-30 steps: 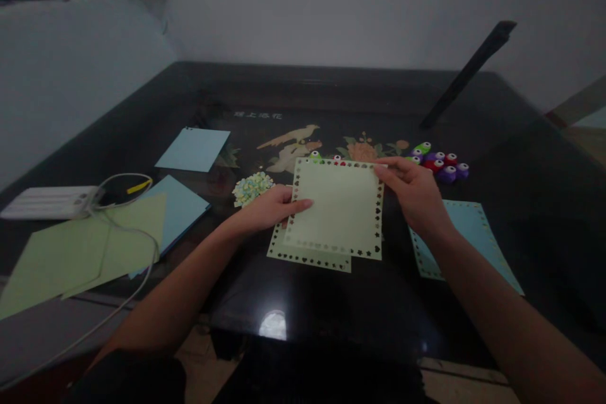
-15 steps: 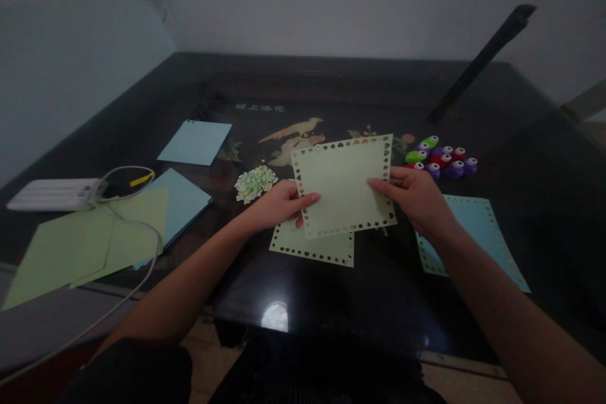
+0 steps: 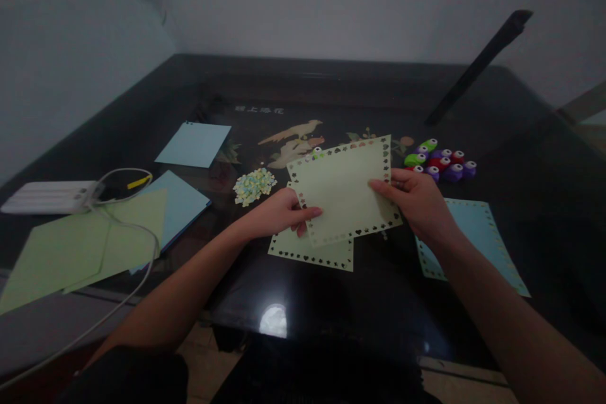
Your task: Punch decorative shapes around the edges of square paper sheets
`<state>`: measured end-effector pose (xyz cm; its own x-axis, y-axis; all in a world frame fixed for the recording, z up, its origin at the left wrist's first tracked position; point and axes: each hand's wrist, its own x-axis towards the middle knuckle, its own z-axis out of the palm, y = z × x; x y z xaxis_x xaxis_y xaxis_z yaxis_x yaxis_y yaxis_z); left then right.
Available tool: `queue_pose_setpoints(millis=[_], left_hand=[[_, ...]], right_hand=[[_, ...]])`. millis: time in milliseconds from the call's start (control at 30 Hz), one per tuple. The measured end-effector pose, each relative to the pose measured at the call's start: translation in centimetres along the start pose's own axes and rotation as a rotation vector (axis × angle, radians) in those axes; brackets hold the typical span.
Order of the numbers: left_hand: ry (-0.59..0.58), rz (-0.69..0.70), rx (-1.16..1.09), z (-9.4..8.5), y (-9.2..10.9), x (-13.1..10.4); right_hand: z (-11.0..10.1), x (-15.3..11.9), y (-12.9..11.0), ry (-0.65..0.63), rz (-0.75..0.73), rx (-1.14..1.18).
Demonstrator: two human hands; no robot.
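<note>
Paper (image 3: 348, 192), pale green with little cut-out shapes along its edges, is held up in front of the person, over the shiny black table (image 3: 360, 306). The left hand (image 3: 281, 211) pinches its left side, with the thumb on top and the fingers under. The right hand (image 3: 419, 199) pinches its right side the same way, thumb on top and fingers behind. The paper tilts, with its right side up a bit higher.

Just under the held paper is a second green sheet (image 3: 326, 250) with the same kind of holes, partly covered. It is hard to tell if the left fingers touch it too.

Just past the left hand is a heap of tiny paper bits (image 3: 255, 185), yellow, blue and white. Farther off that way is a blue sheet (image 3: 196, 144) with a few holes at its far edge. Well to the left of the grip are a blue stack (image 3: 182, 202), plain green sheets (image 3: 61, 246), a white box (image 3: 47, 196) and a loopy cord (image 3: 155, 265).

Just beyond the right hand is a bunch of purple, red and green things with eye-like spots (image 3: 442, 165). A blue sheet with holey edges (image 3: 483, 240) sits partly under the right arm.
</note>
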<state>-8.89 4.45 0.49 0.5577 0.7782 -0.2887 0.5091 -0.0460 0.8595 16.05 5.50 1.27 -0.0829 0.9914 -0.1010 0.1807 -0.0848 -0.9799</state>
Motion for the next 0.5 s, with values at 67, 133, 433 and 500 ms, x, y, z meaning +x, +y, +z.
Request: queue_pose_setpoints(millis=[67, 133, 433, 500], left_hand=[[0.013, -0.016, -0.03, 0.0, 0.1, 0.0], [0.018, -0.02, -0.031, 0.0, 0.2, 0.0], [0.118, 0.002, -0.025, -0.7, -0.3, 0.2], [0.178, -0.013, -0.025, -1.0, -0.6, 0.3]], right_hand=[[-0.1, 0.1, 0.3, -0.013, -0.001, 0.014], [-0.2, 0.1, 0.5, -0.023, -0.008, 0.018], [-0.7, 2.2, 0.7, 0.082, -0.107, -0.029], [-0.8, 3.3, 0.8, 0.136, -0.167, -0.113]])
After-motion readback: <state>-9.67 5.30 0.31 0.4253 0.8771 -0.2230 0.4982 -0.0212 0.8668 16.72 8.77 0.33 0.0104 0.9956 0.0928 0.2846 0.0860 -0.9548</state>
